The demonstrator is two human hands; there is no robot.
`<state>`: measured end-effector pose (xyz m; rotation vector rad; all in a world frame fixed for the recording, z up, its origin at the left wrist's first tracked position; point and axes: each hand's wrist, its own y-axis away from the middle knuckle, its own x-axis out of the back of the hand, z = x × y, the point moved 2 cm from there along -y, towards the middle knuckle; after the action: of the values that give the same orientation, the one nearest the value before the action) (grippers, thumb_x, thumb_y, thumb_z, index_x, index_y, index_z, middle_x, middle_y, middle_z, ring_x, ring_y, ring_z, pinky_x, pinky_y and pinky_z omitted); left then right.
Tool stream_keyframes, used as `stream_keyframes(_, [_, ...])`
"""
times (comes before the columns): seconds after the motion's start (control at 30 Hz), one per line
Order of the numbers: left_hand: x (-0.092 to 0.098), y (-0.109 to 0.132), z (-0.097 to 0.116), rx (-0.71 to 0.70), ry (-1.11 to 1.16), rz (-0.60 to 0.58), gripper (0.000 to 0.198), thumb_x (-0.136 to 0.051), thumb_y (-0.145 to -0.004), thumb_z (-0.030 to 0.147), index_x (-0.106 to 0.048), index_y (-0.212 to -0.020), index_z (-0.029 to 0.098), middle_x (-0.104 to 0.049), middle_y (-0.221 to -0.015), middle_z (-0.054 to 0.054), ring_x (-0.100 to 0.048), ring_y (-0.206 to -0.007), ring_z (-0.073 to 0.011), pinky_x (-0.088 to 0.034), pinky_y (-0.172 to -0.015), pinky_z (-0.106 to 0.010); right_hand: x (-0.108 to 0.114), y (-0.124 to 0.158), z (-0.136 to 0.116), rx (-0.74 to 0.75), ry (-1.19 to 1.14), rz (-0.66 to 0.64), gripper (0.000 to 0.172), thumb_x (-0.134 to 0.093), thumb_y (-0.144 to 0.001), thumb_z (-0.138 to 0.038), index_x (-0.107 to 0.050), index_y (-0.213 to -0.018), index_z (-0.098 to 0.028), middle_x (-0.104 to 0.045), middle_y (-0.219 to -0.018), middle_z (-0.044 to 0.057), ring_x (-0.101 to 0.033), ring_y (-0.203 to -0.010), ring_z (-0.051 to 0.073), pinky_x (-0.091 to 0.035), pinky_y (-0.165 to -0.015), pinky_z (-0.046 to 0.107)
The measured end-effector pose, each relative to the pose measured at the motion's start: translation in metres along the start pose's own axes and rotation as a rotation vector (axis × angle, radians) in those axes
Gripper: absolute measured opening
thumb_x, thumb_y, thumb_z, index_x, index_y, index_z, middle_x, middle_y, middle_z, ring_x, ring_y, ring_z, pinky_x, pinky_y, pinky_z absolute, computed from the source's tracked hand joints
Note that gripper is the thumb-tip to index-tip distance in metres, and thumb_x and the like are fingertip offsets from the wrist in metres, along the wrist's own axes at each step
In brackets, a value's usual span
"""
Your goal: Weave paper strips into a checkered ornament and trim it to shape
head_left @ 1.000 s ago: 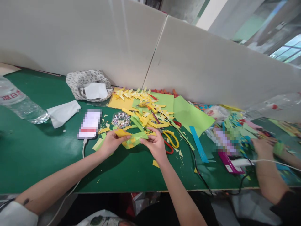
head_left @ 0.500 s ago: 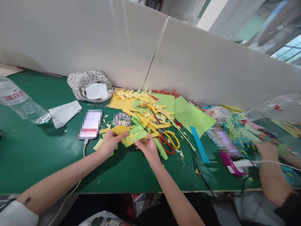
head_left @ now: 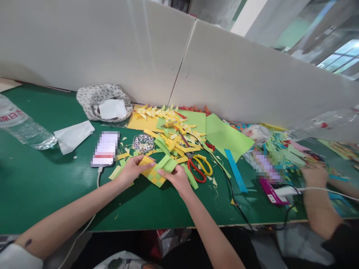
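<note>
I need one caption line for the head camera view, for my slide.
Both hands, left hand and right hand, hold a woven yellow-green paper piece over a green table, beside scissors.

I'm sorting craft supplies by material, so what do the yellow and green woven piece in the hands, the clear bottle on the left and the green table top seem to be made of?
The yellow and green woven piece looks like matte coloured paper: thin flat strips, sharp cut edges. The clear bottle looks like glossy thin plastic, see-through with highlights. The green table top seems a smooth, slightly shiny laminate or painted board; hard to say.
</note>
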<state>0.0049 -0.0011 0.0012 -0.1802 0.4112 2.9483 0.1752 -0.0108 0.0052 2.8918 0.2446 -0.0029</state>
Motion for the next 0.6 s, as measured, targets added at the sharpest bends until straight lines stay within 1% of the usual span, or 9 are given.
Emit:
stream_keyframes(0.07, [-0.001,0.000,-0.001,-0.026,-0.043,-0.047,0.032,-0.071,-0.062,0.041,-0.065,-0.082,0.018,-0.065,-0.073,0.000,-0.060,-0.065,-0.0139,-0.045,-0.059,-0.022,0.002,0.000,-0.002,0.002,0.047,0.050,0.036,-0.076,-0.058,-0.036,-0.069,-0.085,-0.014,-0.071,-0.087,0.008,-0.065,-0.085,0.027,-0.052,-0.074,0.037])
stream_keyframes(0.17, [-0.002,0.001,-0.001,-0.064,-0.156,-0.063,0.031,-0.069,-0.063,0.043,-0.064,-0.080,0.017,-0.063,-0.070,0.000,-0.057,-0.062,-0.0138,-0.041,-0.054,-0.021,0.007,0.001,-0.005,0.024,0.110,0.105,0.032,-0.073,-0.060,-0.040,-0.069,-0.077,-0.013,-0.070,-0.077,0.006,-0.065,-0.078,0.025,-0.051,-0.066,0.033])
stream_keyframes(0.23, [-0.002,0.001,-0.001,-0.045,-0.208,-0.103,0.030,-0.071,-0.061,0.041,-0.063,-0.079,0.018,-0.063,-0.068,0.001,-0.056,-0.059,-0.0128,-0.038,-0.051,-0.021,0.008,0.002,-0.007,0.035,0.158,0.058,0.029,-0.073,-0.061,-0.040,-0.069,-0.074,-0.015,-0.069,-0.074,0.004,-0.064,-0.074,0.023,-0.050,-0.064,0.031])
stream_keyframes(0.33, [-0.005,0.003,-0.001,0.044,-0.224,-0.244,0.032,-0.074,-0.058,0.035,-0.060,-0.081,0.019,-0.064,-0.063,0.003,-0.053,-0.052,-0.0104,-0.035,-0.048,-0.020,0.005,0.003,-0.006,0.027,0.216,-0.060,0.027,-0.072,-0.062,-0.040,-0.069,-0.073,-0.016,-0.068,-0.074,0.002,-0.063,-0.072,0.021,-0.049,-0.064,0.030])
stream_keyframes(0.37, [-0.006,0.003,-0.002,0.064,-0.220,-0.264,0.032,-0.075,-0.057,0.034,-0.059,-0.080,0.019,-0.063,-0.061,0.003,-0.052,-0.049,-0.0095,-0.033,-0.047,-0.019,0.005,0.003,-0.006,0.028,0.211,-0.079,0.027,-0.072,-0.062,-0.040,-0.069,-0.075,-0.016,-0.069,-0.075,0.002,-0.064,-0.073,0.021,-0.050,-0.065,0.030])
stream_keyframes(0.43, [-0.006,0.002,-0.002,0.060,-0.204,-0.240,0.030,-0.075,-0.057,0.034,-0.057,-0.076,0.018,-0.061,-0.057,0.004,-0.049,-0.047,-0.0085,-0.032,-0.046,-0.019,0.004,0.002,-0.006,0.043,0.158,-0.066,0.029,-0.072,-0.062,-0.039,-0.068,-0.081,-0.017,-0.069,-0.079,0.003,-0.064,-0.077,0.021,-0.050,-0.068,0.031])
stream_keyframes(0.5, [-0.005,0.001,-0.002,0.021,-0.179,-0.179,0.029,-0.073,-0.059,0.035,-0.054,-0.072,0.018,-0.059,-0.056,0.004,-0.049,-0.047,-0.0082,-0.032,-0.046,-0.019,0.007,0.000,-0.007,0.052,0.095,-0.022,0.032,-0.073,-0.061,-0.037,-0.067,-0.085,-0.018,-0.069,-0.083,0.004,-0.064,-0.080,0.021,-0.050,-0.072,0.032])
stream_keyframes(0.6, [-0.002,-0.001,-0.002,0.004,-0.158,-0.124,0.029,-0.072,-0.061,0.036,-0.052,-0.072,0.018,-0.058,-0.058,0.004,-0.050,-0.048,-0.0083,-0.033,-0.046,-0.019,0.012,-0.003,-0.010,0.039,0.094,0.056,0.033,-0.077,-0.054,-0.035,-0.066,-0.080,-0.016,-0.068,-0.078,0.005,-0.064,-0.075,0.019,-0.050,-0.073,0.031])
